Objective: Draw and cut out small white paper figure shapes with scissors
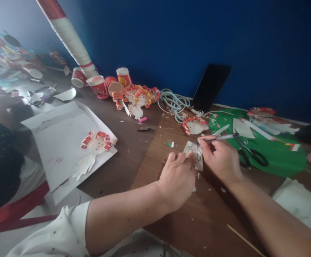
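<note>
One pen point(225, 136) is grasped by right hand point(223, 157) over small paper point(199, 163), left hand point(178, 176) presses paper down, can't tell if pinching.

Small white paper point(199, 163), flat, seemingly line-marked, pen point(225, 136) slanting at its edge

The left hand point(177, 178) curled palm-down just beside the right hand point(221, 157), which pinched in a writing grip, both bare forearms point(125, 214) slanting inward toward each other.
</note>
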`<state>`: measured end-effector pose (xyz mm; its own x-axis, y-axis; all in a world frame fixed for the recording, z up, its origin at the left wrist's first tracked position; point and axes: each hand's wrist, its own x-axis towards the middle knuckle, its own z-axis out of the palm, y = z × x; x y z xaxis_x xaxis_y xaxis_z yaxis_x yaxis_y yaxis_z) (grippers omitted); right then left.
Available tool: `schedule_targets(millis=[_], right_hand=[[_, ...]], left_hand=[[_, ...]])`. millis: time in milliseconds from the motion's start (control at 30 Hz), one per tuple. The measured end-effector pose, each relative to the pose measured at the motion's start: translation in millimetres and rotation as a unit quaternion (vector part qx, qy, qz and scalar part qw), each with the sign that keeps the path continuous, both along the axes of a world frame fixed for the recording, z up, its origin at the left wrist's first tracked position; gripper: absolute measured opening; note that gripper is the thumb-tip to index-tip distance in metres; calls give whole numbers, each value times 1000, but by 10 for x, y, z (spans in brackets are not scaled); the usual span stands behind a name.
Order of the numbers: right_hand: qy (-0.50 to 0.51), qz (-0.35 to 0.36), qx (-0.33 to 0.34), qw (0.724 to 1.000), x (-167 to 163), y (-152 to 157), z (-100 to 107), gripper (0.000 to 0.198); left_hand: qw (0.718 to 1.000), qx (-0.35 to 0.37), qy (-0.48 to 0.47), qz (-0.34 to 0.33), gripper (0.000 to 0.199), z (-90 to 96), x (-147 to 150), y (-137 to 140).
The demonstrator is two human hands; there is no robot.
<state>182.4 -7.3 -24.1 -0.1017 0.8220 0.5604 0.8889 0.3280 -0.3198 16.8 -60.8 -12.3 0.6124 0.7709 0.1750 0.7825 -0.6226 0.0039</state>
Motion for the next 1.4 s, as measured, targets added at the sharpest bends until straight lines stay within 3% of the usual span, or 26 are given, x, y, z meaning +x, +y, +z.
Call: schedule_targets(millis=[467,800,1167,1267,1400], right_hand=[[21,17,14,1000,9,-9,19,21],[87,34,51,994,64,-40,295,17],[-12,16,50,999,570,-53,480,23],[-17,-4,56,998,787,-15,425,26],[-61,-37,4,997,1021,-26,210,38]], left_hand=[[1000,9,4,0,36,-17,5,0],[1000,-2,-4,-11,34,-12,-14,31],[997,-61,-43,7,37,29,-16,67],[995,-77,-60,7,36,41,-30,76],[994,-87,-70,7,37,44,-47,79]])
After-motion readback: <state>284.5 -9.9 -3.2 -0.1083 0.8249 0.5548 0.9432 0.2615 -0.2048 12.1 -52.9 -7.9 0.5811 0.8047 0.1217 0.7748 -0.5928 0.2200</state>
